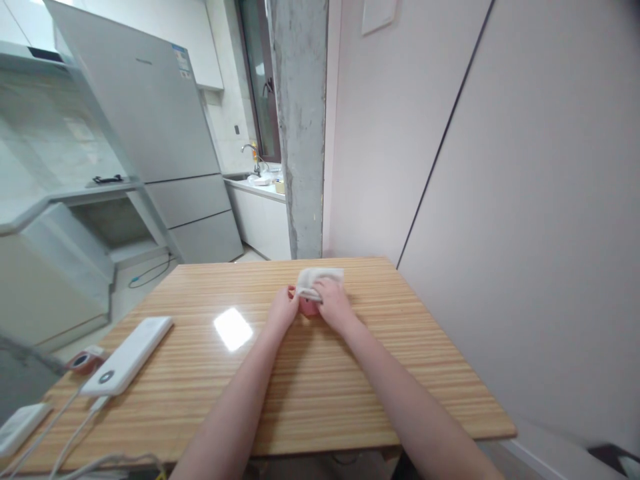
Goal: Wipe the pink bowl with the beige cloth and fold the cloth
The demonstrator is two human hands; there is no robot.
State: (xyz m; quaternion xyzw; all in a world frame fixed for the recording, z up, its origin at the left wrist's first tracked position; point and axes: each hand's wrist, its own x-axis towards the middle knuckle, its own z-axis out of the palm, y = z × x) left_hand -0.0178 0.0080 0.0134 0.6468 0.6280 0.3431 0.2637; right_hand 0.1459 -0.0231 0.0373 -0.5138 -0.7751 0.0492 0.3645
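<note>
Toward the far side of the wooden table, a small pinkish-red object (309, 307) sits between my two hands. Its kind is unclear, since fingers and fabric cover most of it. My left hand (285, 307) grips it from the left side, with a bit of red showing by the fingertips. A white cloth (323, 274) lies over its top. My right hand (334, 303) is closed on this cloth and presses it against the object from the right.
On the wooden table (200, 373), a white power bank (131, 353) with a cable plugged in lies at the left. Beside it are a round reddish item (84, 362) and a white block (23, 427). A pale wall (500, 233) runs along the right; a fridge (140, 120) stands beyond.
</note>
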